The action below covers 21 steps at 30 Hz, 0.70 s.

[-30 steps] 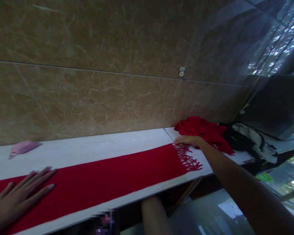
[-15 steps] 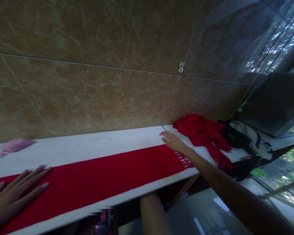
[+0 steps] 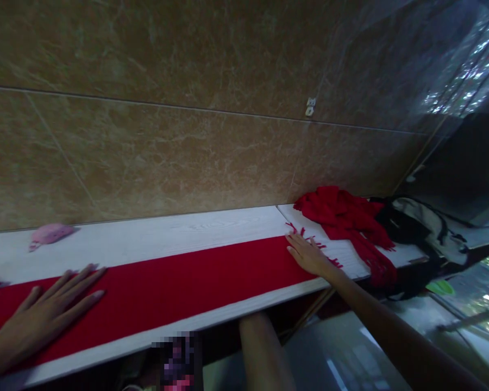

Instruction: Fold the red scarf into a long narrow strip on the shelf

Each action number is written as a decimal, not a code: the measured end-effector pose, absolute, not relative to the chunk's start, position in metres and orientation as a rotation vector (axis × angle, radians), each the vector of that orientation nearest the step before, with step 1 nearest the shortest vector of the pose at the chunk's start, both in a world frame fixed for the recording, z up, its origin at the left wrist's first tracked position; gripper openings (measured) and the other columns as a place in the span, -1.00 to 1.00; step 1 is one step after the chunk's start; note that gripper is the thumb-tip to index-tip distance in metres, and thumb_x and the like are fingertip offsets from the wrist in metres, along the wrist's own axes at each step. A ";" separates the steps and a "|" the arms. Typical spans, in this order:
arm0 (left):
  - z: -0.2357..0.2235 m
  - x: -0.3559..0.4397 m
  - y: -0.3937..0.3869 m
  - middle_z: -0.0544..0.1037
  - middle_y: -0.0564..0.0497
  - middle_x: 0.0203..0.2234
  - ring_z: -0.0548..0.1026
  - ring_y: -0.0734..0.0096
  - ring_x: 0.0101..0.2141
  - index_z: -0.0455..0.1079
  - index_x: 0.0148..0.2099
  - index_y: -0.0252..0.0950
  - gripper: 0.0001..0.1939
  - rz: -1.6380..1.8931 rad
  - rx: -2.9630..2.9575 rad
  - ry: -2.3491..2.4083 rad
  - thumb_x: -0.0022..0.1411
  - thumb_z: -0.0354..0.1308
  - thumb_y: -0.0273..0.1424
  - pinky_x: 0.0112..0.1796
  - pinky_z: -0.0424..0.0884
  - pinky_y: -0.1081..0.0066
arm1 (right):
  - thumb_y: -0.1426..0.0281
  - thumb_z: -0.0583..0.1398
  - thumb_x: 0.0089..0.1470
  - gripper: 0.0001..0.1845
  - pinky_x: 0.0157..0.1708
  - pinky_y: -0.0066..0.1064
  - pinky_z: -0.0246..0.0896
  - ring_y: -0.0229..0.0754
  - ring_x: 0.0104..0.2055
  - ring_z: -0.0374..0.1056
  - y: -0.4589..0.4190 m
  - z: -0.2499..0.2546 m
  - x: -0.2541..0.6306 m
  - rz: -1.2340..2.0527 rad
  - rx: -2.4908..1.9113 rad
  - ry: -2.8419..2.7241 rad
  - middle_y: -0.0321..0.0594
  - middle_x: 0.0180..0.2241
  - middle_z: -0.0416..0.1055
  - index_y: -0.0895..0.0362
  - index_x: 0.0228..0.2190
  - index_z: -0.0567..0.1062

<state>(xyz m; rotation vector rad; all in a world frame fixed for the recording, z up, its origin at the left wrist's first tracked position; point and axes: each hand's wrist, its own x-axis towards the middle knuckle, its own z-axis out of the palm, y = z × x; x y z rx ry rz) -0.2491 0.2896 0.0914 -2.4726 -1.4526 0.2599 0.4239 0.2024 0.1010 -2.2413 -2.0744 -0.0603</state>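
White tabletop (image 3: 179, 233) bears a red scarf (image 3: 195, 279), flat beneath both hands (image 3: 51, 315) (image 3: 308, 256).

It looks like a home: marbled wall tiles (image 3: 187, 157), white wood-grain counter (image 3: 179, 231), bag (image 3: 427, 217).

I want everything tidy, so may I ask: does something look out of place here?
Yes: at the right, a red cloth lies crumpled, one end hanging over the edge of the counter, while the scarf lies flat.

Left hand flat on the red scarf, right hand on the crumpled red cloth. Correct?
No: the head view shows the right hand at the fringed end of the red scarf, not on the crumpled red cloth. Left hand as stated.
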 end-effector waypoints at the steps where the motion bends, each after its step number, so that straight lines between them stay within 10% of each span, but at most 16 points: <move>1: 0.096 -0.245 0.286 -0.01 0.10 0.45 -0.04 -0.18 0.45 0.25 0.33 0.29 -0.34 0.270 -2.470 -1.472 0.22 0.30 -0.07 0.31 -0.04 -0.17 | 0.27 -0.10 0.43 -0.41 0.37 0.31 -0.15 0.11 0.49 -0.05 0.201 0.102 0.430 -0.066 -2.276 -2.037 0.02 0.43 0.07 0.08 0.38 0.25; 9: 0.125 -0.206 0.278 0.02 0.00 0.47 -0.08 -0.12 0.46 0.09 0.47 0.02 -0.45 0.164 -2.463 -1.716 0.51 -0.20 -0.18 0.32 0.06 -0.26 | 0.08 -0.10 0.44 -0.35 0.38 0.33 -0.23 0.20 0.52 -0.20 0.211 0.122 0.346 -0.081 -2.136 -1.987 -0.01 0.49 -0.08 0.05 0.41 0.21; 21: 0.125 -0.103 0.271 -0.06 -0.03 0.50 -0.12 -0.10 0.47 -0.04 0.53 -0.03 -0.33 0.015 -2.573 -1.923 0.49 -0.19 0.01 0.36 -0.07 -0.31 | 0.06 -0.09 0.42 -0.33 0.43 0.24 -0.26 0.10 0.52 -0.19 0.226 0.099 0.333 0.042 -2.117 -2.167 -0.12 0.49 -0.08 0.03 0.42 0.17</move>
